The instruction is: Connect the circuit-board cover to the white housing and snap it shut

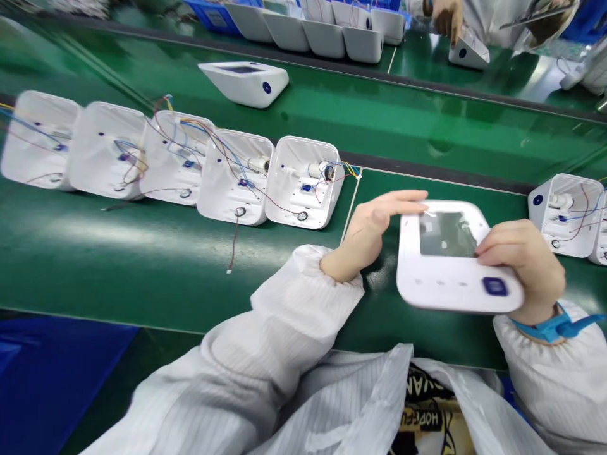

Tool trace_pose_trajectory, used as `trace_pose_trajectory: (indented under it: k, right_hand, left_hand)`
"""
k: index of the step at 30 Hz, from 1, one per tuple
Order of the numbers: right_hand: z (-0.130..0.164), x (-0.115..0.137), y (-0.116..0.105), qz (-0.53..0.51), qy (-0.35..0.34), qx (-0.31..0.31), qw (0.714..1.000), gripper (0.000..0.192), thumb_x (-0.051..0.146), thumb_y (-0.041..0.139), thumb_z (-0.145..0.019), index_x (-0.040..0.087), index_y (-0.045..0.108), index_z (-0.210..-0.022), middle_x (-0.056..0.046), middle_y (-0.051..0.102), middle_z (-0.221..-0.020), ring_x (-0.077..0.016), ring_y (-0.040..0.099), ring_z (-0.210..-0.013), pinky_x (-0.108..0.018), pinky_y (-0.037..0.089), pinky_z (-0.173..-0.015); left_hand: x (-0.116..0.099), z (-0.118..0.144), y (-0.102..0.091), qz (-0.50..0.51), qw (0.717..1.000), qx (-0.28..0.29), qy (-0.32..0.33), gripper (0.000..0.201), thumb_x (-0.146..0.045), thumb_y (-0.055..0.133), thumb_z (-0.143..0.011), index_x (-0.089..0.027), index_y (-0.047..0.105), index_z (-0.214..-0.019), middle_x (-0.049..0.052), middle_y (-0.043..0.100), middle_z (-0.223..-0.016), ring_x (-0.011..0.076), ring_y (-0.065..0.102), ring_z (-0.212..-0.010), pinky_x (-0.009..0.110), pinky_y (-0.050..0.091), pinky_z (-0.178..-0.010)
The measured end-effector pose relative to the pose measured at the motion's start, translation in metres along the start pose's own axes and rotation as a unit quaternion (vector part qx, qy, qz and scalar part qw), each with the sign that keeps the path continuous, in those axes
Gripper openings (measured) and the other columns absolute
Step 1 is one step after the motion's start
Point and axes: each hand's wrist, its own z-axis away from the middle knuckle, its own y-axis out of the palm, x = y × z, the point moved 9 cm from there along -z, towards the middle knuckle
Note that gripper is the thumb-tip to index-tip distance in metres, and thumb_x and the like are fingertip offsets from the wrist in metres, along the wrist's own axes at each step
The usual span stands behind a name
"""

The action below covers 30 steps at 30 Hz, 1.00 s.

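A white monitor cover (446, 278) with a grey display window and a dark blue button is held tilted above the green bench. My right hand (526, 262) grips its right side, fingers resting on the front by the window. At the far left corner, my left hand (372, 230) has its fingers laid along the edge; its thumb's hold is partly hidden. Left of my hands, the nearest open white housing (303, 202) shows a small pump, a blue connector, a round metal part and coloured wires.
Several similar open housings (173, 183) form a row leftward, their wires trailing. More housings (564, 218) stand at the right edge. An assembled white device (246, 82) rests beyond a dark rail. Across the bench, a co-worker's hand (448, 19) touches another device (468, 52).
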Motion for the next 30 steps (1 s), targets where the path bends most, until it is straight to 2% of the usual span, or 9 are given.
trace_pose_trajectory:
  k: [2,4,7,11,15,18,21,24,30]
  right_hand:
    - [0.0,0.011,0.013,0.107,-0.074,0.033,0.991,0.018,0.01,0.055,-0.092,0.024,0.061,-0.083,0.0,0.071,-0.081,-0.0178,0.063,-0.077,-0.035,0.046,-0.071]
    - [0.001,0.019,0.029,0.19,-0.119,0.078,0.971,0.019,0.008,0.056,-0.092,0.022,0.062,-0.082,0.001,0.074,-0.083,-0.0169,0.062,-0.077,-0.035,0.041,-0.069]
    - [0.004,0.033,0.044,0.215,-0.165,0.12,0.955,0.022,0.01,0.053,-0.095,0.022,0.063,-0.079,0.0,0.075,-0.084,-0.0165,0.06,-0.077,-0.035,0.037,-0.068]
    - [-0.002,0.013,0.024,0.192,-0.108,0.127,0.967,0.02,0.017,0.063,-0.091,0.028,0.067,-0.107,-0.003,0.071,-0.114,-0.0243,0.062,-0.107,-0.04,0.043,-0.084]
    - [-0.006,-0.047,-0.012,0.069,0.05,0.09,0.992,0.05,0.039,0.072,-0.085,0.029,0.054,-0.131,-0.009,0.063,-0.13,-0.0314,0.061,-0.117,-0.046,0.05,-0.09]
    - [0.002,-0.074,0.008,0.091,0.136,0.178,0.97,0.032,0.04,0.063,-0.092,0.022,0.06,-0.118,-0.008,0.071,-0.107,-0.0256,0.068,-0.096,-0.038,0.052,-0.078]
    - [0.008,-0.069,0.047,0.243,0.145,0.317,0.905,0.025,0.042,0.061,-0.092,0.017,0.065,-0.094,-0.008,0.07,-0.088,-0.0255,0.067,-0.083,-0.032,0.041,-0.06]
    - [0.01,-0.053,0.072,0.339,0.121,0.402,0.842,0.024,0.038,0.063,-0.091,0.016,0.065,-0.083,-0.009,0.068,-0.079,-0.0246,0.066,-0.074,-0.031,0.025,-0.053]
    - [0.016,-0.041,0.066,0.33,0.097,0.406,0.847,0.022,0.036,0.064,-0.09,0.018,0.067,-0.078,-0.007,0.069,-0.078,-0.0242,0.063,-0.077,-0.033,0.026,-0.057]
  left_hand:
    - [0.005,0.001,-0.002,-0.082,0.996,-0.029,-0.015,0.077,-0.08,0.03,-0.088,-0.021,0.075,-0.109,0.013,0.064,-0.135,0.033,0.052,-0.134,0.052,0.036,-0.116]
    - [0.01,0.006,0.02,-0.16,0.986,0.042,-0.032,0.085,-0.083,0.05,-0.076,-0.018,0.065,-0.127,0.017,0.057,-0.142,0.0387,0.044,-0.14,0.057,0.033,-0.117]
    - [0.013,0.017,0.051,-0.23,0.963,0.133,-0.029,0.123,-0.074,0.079,-0.054,-0.015,0.033,-0.152,0.023,0.041,-0.152,0.0452,0.037,-0.141,0.063,0.033,-0.113]
    - [0.008,0.022,0.061,-0.256,0.959,0.124,0.021,0.124,-0.048,0.082,-0.06,-0.02,0.01,-0.157,0.021,0.034,-0.153,0.0423,0.037,-0.138,0.062,0.034,-0.112]
    - [0.004,0.023,0.056,-0.183,0.973,0.071,0.125,0.115,-0.047,0.077,-0.067,-0.022,0.009,-0.156,0.02,0.027,-0.155,0.0419,0.031,-0.142,0.061,0.028,-0.117]
    - [0.01,0.025,0.055,-0.074,0.983,0.058,0.155,0.11,-0.054,0.073,-0.071,-0.025,0.008,-0.155,0.017,0.029,-0.154,0.0388,0.035,-0.141,0.057,0.029,-0.117]
    - [0.018,0.028,0.06,0.009,0.984,0.087,0.152,0.111,-0.063,0.074,-0.067,-0.026,0.014,-0.154,0.016,0.032,-0.153,0.0382,0.037,-0.14,0.056,0.03,-0.117]
    - [0.027,0.027,0.062,0.053,0.986,0.11,0.112,0.111,-0.066,0.075,-0.065,-0.025,0.021,-0.152,0.017,0.032,-0.154,0.0389,0.04,-0.138,0.056,0.031,-0.117]
    - [0.028,0.026,0.061,0.069,0.987,0.116,0.089,0.106,-0.063,0.075,-0.066,-0.026,0.026,-0.152,0.017,0.029,-0.158,0.0396,0.042,-0.137,0.056,0.034,-0.116]
